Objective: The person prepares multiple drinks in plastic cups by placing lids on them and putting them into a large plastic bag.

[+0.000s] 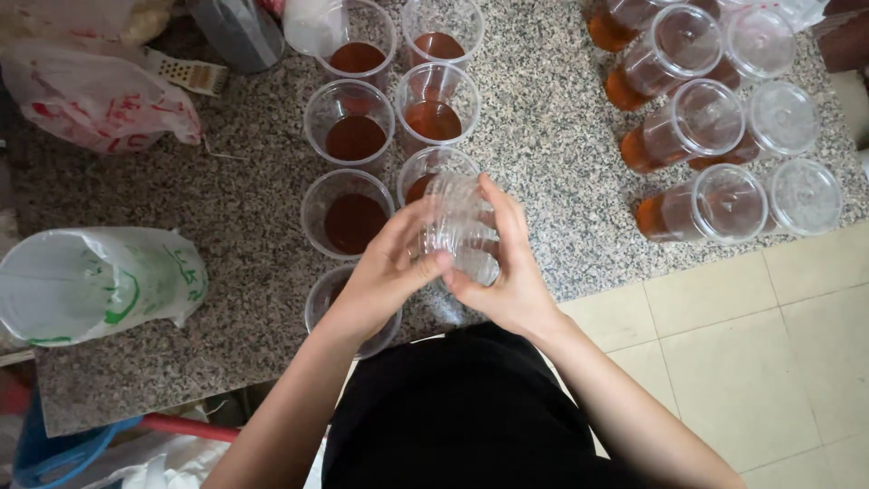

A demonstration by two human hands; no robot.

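Note:
Both my hands hold a small stack of clear plastic cups over the front edge of a speckled granite counter. My left hand grips the stack's left side, thumb on its rim. My right hand wraps its right side from behind. Under and behind the stack stand two rows of open clear cups with brown liquid in them, such as the cup just left of my hands and the cup behind it.
Several lidded cups of brown liquid stand at the counter's right end. A white plastic bag with green print lies at left, another bag with red print behind it. Beige floor tiles lie at right.

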